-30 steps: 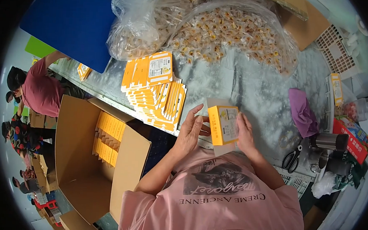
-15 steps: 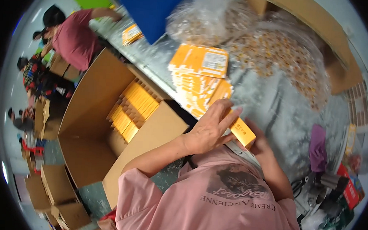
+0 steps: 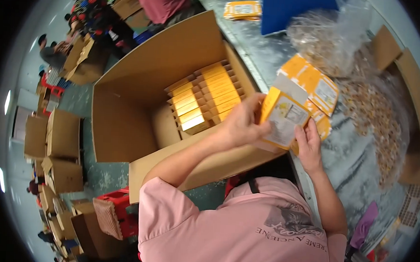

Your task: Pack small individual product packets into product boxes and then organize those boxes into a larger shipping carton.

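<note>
A yellow and white carton [image 3: 288, 118] is held up over the table's edge, its printed broad face turned up. A pale flap [image 3: 289, 86] stands out at its far end. My left hand [image 3: 244, 121] grips the carton's left side, thumb on the face. The fingers of my right hand [image 3: 309, 143] pinch its lower right corner. Just beyond lie flat orange-and-white cartons [image 3: 325, 92] in an overlapping pile, partly hidden by the held one. Left of my hands stands a large open cardboard box [image 3: 125, 122], with rows of yellow cartons [image 3: 219, 88] inside, between cardboard dividers.
Clear plastic bags of small wrapped pieces [image 3: 372, 120] spread over the grey table [image 3: 344, 159]. A blue panel [image 3: 297, 12] and another orange stack [image 3: 243, 10] are farther back. A purple cloth [image 3: 364, 224] lies at right. Behind the box, other people [image 3: 162, 3] work; a red stool [image 3: 125, 214] stands lower left.
The view has swung left, bringing more of the big box into sight. The carton has turned from its narrow side to its broad face, and both hands have shifted their hold on it.
</note>
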Demonstrator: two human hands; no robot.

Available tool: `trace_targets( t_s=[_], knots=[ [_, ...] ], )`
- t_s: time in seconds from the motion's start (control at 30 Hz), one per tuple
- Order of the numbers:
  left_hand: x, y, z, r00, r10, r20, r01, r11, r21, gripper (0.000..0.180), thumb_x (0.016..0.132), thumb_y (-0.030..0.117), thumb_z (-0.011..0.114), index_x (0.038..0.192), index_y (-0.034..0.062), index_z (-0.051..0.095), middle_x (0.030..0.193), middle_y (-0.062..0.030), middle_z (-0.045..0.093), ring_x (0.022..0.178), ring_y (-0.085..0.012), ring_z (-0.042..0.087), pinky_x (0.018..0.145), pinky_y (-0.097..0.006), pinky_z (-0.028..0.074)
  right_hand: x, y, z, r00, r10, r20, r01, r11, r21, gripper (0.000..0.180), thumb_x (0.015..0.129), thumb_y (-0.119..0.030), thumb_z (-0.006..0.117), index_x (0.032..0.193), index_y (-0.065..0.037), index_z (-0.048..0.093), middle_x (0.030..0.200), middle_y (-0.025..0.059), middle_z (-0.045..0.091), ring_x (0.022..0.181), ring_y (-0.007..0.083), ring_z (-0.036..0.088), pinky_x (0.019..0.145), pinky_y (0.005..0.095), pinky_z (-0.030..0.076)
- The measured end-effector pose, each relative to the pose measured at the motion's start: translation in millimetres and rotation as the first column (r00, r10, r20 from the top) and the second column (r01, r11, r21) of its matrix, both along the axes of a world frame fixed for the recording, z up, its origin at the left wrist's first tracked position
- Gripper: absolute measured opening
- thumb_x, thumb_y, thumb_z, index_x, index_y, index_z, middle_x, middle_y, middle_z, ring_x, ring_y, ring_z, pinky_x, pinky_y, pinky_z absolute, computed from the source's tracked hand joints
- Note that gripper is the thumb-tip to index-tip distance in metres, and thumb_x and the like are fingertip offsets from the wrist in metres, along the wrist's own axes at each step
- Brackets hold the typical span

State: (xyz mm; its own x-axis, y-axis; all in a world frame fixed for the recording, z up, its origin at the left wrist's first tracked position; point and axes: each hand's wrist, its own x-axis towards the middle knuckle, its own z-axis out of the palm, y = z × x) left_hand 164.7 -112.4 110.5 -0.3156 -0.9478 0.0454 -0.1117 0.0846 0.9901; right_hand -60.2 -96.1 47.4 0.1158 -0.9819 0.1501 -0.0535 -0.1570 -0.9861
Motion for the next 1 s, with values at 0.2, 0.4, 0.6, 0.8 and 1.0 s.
trace_targets(
  t_s=[0.2, 0.4, 0.6, 0.8, 1.0],
  knots=[
    [142, 2, 46, 0.722, 0.375, 0.581, -0.201, 0.918, -0.343, 0.04, 0.084, 0.01, 0.067, 0.118, -0.0024, 0.051, 0.091, -0.0227, 0.064, 0.084, -0.0342, 0.065, 0.071, -0.041, 0.052, 2, 2, -11, 0.992, -0.017, 0.126, -0.027, 0.941, 0.339, 0.046, 0.101, -0.02, 0.052, 0.141, 0.0, 0.041, 0.116, 0.0162, 0.06, 0.094, 0.0176, 0.064, 0.081, 0.0285, 0.054],
    [213, 13, -90, 0.356, -0.101, 0.929, -0.074, 0.988, 0.136, 0.037, 0.083, 0.01, 0.062, 0.116, -0.0023, 0.051, 0.096, -0.0224, 0.064, 0.086, -0.0395, 0.065, 0.076, -0.046, 0.053, -43, 8, -58, 0.976, -0.211, 0.046, 0.164, 0.864, 0.476, 0.041, 0.101, -0.021, 0.053, 0.135, 0.002, 0.046, 0.111, 0.0146, 0.062, 0.081, 0.0154, 0.065, 0.071, 0.0265, 0.055],
    [233, 10, -200, 0.191, -0.155, 0.969, -0.025, 0.986, 0.163, 0.034, 0.087, 0.016, 0.058, 0.111, -0.0045, 0.046, 0.104, -0.0236, 0.064, 0.092, -0.0381, 0.067, 0.079, -0.046, 0.054, -44, 18, -67, 0.973, -0.226, 0.04, 0.175, 0.843, 0.508, 0.038, 0.102, -0.02, 0.051, 0.132, 0.003, 0.049, 0.111, 0.0158, 0.063, 0.079, 0.0153, 0.065, 0.069, 0.0273, 0.056],
    [192, -27, -201, -0.083, -0.395, 0.915, 0.132, 0.906, 0.403, 0.045, 0.088, 0.033, 0.063, 0.115, 0.0001, 0.049, 0.09, -0.0163, 0.07, 0.086, -0.0307, 0.071, 0.069, -0.041, 0.057, -56, 32, -74, 0.964, -0.264, -0.031, 0.249, 0.855, 0.455, 0.034, 0.102, -0.021, 0.051, 0.127, 0.001, 0.054, 0.102, 0.013, 0.066, 0.075, 0.0126, 0.064, 0.069, 0.0259, 0.055],
    [216, -31, -204, -0.031, -0.177, 0.984, 0.097, 0.979, 0.179, 0.045, 0.087, 0.036, 0.065, 0.114, 0.0024, 0.052, 0.091, -0.0192, 0.069, 0.084, -0.0326, 0.07, 0.071, -0.042, 0.056, -78, 0, -54, 0.784, -0.34, -0.519, 0.239, 0.938, -0.253, 0.031, 0.096, -0.01, 0.056, 0.124, 0.002, 0.056, 0.111, 0.0138, 0.065, 0.097, 0.0262, 0.065, 0.084, 0.0338, 0.053]
  ],
)
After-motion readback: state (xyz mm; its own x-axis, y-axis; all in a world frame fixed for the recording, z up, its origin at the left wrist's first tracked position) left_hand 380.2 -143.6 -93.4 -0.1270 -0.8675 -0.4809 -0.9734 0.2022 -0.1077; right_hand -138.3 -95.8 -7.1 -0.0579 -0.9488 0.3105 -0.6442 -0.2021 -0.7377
